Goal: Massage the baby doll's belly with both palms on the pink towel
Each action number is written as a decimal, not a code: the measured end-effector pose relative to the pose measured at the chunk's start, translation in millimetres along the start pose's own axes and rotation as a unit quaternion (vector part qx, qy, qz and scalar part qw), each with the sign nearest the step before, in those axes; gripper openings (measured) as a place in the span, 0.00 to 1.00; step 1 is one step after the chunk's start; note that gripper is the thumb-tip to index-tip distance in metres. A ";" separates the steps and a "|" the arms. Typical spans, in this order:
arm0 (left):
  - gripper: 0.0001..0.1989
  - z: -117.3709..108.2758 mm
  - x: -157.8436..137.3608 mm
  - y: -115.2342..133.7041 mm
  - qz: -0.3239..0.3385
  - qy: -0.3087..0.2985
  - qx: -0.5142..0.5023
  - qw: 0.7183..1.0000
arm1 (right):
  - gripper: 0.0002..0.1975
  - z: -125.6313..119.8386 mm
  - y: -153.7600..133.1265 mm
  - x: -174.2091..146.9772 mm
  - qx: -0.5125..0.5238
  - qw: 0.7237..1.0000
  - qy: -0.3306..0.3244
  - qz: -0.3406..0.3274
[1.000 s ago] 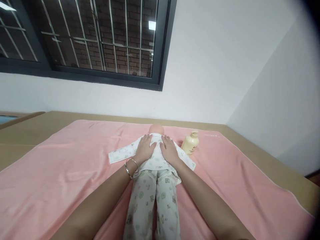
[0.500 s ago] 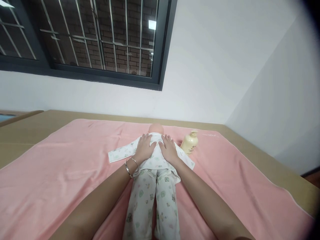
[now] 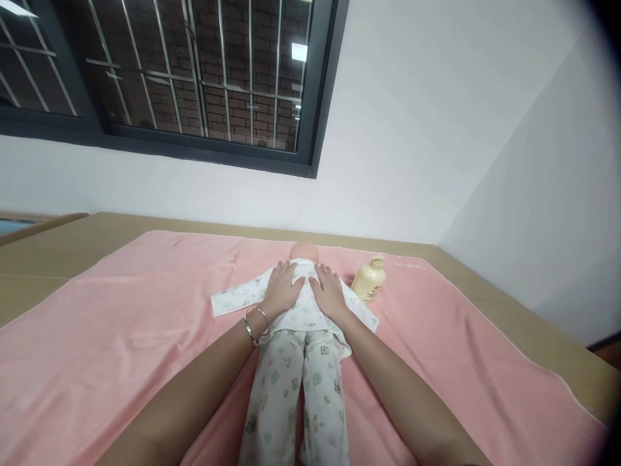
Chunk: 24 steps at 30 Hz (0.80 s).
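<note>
A baby doll [image 3: 305, 251] lies stretched out, its bare head at the far end. It wears a white patterned long-sleeved top [image 3: 306, 304] and matching trousers [image 3: 281, 388]. My left hand [image 3: 281, 288] rests flat on the left side of the top, fingers extended, a silver bracelet [image 3: 257, 325] at the wrist. On the right side of the top lies my right hand [image 3: 330, 292], likewise flat with its fingers stretched out. Neither hand grips anything. A pale yellow bottle [image 3: 369, 281] stands tilted just right of the doll, by its right-hand sleeve.
Under the doll is a pink blanket [image 3: 145, 304], wrinkled in places, on a tan padded surface [image 3: 490, 291]. White walls [image 3: 388, 162] rise behind and on the right. A dark-framed window [image 3: 208, 142] with metal bars is above at the back left.
Both hands keep the same place on the doll's top. The whole view has shifted very slightly; the doll and the bottle have not visibly moved.
</note>
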State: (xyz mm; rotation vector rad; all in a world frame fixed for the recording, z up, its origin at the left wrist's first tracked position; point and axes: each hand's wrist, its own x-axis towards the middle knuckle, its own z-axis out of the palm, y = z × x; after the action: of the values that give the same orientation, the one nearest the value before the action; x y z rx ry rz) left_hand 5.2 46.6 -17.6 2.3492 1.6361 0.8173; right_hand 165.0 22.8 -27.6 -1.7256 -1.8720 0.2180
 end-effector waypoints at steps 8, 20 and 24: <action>0.25 6.0 3.1 -5.3 0.013 0.019 -0.009 1.000 | 0.29 -0.5 -0.3 -1.4 0.004 1.000 0.009 -0.007; 0.24 5.0 2.8 -3.8 0.016 0.029 -0.019 0.999 | 0.29 1.6 2.4 0.3 -0.009 1.000 0.017 -0.017; 0.25 3.9 2.6 -3.5 0.021 0.026 -0.019 0.999 | 0.29 1.6 2.3 0.2 -0.009 1.000 0.015 -0.014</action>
State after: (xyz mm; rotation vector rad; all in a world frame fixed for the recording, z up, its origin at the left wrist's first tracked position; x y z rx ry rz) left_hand 5.1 50.9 -21.5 2.3633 1.5799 0.9163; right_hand 166.1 23.8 -30.0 -1.7050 -1.8808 0.1640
